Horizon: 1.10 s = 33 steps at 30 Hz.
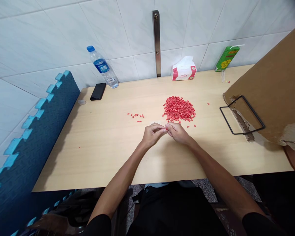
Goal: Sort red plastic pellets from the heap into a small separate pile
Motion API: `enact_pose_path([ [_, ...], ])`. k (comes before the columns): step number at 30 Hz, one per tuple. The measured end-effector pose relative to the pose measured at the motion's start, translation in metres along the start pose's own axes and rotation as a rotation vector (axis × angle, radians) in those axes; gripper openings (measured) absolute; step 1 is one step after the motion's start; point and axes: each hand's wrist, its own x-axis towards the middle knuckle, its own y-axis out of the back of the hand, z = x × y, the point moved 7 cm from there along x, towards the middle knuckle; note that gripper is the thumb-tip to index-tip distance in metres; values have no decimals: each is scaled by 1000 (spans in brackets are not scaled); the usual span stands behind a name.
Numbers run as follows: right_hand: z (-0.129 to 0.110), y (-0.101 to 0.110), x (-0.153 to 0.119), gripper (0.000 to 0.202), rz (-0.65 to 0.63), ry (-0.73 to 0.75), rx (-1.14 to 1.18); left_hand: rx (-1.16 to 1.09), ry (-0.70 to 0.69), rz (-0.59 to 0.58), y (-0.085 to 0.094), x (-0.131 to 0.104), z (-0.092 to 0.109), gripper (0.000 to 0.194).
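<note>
Many small red pieces lie in a heap on the pale wooden table, just beyond my hands. My left hand and my right hand meet at the fingertips in front of the heap. Between their pinched fingers a small red piece shows, partly hidden. Both hands have their fingers closed on it. To the left of the heap lies a loose group of several red pieces.
Along the tiled wall are a black phone, a water bottle, a tissue pack and a green carton. Cardboard with a black wire frame stands right; a blue foam mat borders the left. A person's arm shows far right.
</note>
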Motion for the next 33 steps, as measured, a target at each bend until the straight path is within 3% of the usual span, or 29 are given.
enact_pose_path([
  [33,3,-1,-1,42,-29,5,-44,-48,83,-56,-1,0,-4,23],
])
